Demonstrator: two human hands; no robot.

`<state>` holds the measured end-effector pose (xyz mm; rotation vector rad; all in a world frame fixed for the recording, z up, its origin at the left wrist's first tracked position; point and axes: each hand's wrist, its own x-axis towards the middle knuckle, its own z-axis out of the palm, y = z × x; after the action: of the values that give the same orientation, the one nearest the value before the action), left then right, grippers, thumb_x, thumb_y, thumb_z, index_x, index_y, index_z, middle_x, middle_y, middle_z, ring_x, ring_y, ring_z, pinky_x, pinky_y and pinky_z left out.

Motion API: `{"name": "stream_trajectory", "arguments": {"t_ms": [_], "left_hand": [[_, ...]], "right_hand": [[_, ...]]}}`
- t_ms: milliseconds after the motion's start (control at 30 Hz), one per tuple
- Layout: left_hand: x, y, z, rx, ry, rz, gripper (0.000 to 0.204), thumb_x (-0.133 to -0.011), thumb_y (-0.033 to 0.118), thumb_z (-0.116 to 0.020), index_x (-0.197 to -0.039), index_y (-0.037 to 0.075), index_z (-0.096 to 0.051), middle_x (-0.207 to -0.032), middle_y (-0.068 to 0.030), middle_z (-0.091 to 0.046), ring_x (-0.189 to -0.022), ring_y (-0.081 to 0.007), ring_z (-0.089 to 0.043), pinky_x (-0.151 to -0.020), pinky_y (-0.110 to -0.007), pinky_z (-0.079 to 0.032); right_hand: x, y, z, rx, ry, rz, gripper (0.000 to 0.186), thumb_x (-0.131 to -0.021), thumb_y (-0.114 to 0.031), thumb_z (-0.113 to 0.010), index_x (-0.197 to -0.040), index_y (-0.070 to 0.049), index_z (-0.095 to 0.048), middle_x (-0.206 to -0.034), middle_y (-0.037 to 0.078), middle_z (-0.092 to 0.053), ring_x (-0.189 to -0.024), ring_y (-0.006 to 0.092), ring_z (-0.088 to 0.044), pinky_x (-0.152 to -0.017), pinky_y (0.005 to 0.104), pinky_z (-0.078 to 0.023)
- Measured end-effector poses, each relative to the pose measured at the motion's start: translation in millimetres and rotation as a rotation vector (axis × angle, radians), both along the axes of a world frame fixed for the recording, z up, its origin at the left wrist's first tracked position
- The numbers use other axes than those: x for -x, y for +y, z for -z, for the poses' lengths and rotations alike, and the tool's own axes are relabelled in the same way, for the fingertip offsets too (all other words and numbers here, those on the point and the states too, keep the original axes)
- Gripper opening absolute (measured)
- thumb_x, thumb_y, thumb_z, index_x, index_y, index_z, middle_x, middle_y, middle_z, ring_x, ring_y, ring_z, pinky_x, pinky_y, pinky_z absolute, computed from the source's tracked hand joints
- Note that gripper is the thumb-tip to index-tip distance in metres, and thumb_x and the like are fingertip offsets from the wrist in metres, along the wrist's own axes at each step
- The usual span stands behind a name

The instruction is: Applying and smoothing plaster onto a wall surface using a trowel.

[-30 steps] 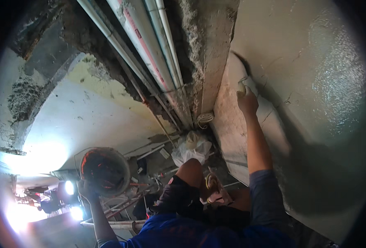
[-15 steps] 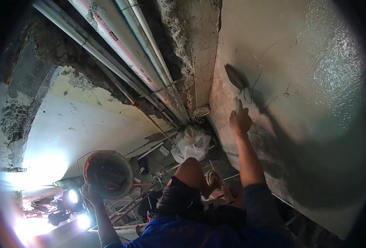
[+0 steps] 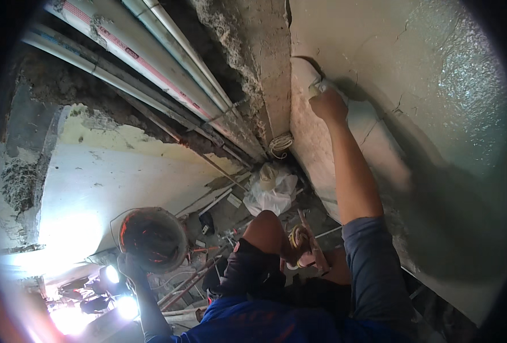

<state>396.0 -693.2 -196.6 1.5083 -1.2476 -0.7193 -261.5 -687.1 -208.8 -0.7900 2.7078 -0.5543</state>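
Observation:
My right hand (image 3: 329, 107) is closed around the pale handle of a trowel (image 3: 306, 70), its arm stretched up and forward. The trowel's blade lies at or against the plastered wall (image 3: 436, 166), close to the wall's left corner; whether it touches cannot be told. Thin cracks and a wet, shiny patch show on this wall. Down at the left, my left hand (image 3: 128, 267) grips the near left side of a round bucket (image 3: 183, 235). The bucket's inside is dark with reddish-orange streaks. My left fingers are partly hidden and in shadow.
Long pipes (image 3: 150, 68) run diagonally at the upper left beside rough broken masonry. A coiled cable (image 3: 281, 144) hangs in the corner above a white plastic bag (image 3: 270, 197). Bright work lamps (image 3: 111, 274) glare at the lower left. Rods and debris lie around my bent knee (image 3: 265, 228).
My right hand has moved up and slightly left along the wall, carrying the trowel toward the corner. The view has shifted slightly. My left hand still holds the bucket.

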Motion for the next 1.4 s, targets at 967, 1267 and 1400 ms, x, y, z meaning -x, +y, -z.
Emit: {"name": "stream_trajectory", "arguments": {"t_ms": [967, 1267, 1400], "left_hand": [[-46.1, 2.9, 18.8, -0.070, 0.010, -0.068, 0.015, -0.072, -0.001, -0.056, -0.064, 0.005, -0.045, -0.079, -0.0019, -0.043, -0.063, -0.0101, -0.044, -0.057, -0.025, -0.038], [-42.1, 9.9, 0.9, 0.075, 0.037, -0.034, 0.016, -0.072, 0.000, -0.056, -0.061, 0.005, -0.045, -0.079, -0.0019, -0.041, -0.064, -0.0105, -0.042, -0.059, -0.027, -0.038], [-62.0, 12.7, -1.0, 0.057, 0.133, -0.102, 0.016, -0.071, 0.001, -0.057, -0.061, 0.005, -0.045, -0.079, -0.0022, -0.041, -0.064, -0.0113, -0.043, -0.062, -0.029, -0.039]], "right_hand": [[-59.5, 218.4, -140.6, 0.792, -0.261, 0.027, 0.051, -0.086, -0.031, -0.067, -0.128, -0.005, -0.056, -0.091, 0.009, -0.067, -0.067, 0.0135, -0.063, -0.054, 0.0269, -0.050], [-53.5, 287.3, 39.6, 0.394, -0.427, 0.119, 0.043, -0.083, -0.025, -0.067, -0.120, -0.006, -0.062, -0.083, 0.009, -0.067, -0.069, 0.0206, -0.065, -0.059, 0.0357, -0.052], [-35.3, 297.9, 56.5, 0.155, 0.209, -0.139, 0.046, -0.082, -0.034, -0.066, -0.118, -0.006, -0.063, -0.108, 0.021, -0.064, -0.099, 0.0351, -0.062, -0.084, 0.0436, -0.050]]}}
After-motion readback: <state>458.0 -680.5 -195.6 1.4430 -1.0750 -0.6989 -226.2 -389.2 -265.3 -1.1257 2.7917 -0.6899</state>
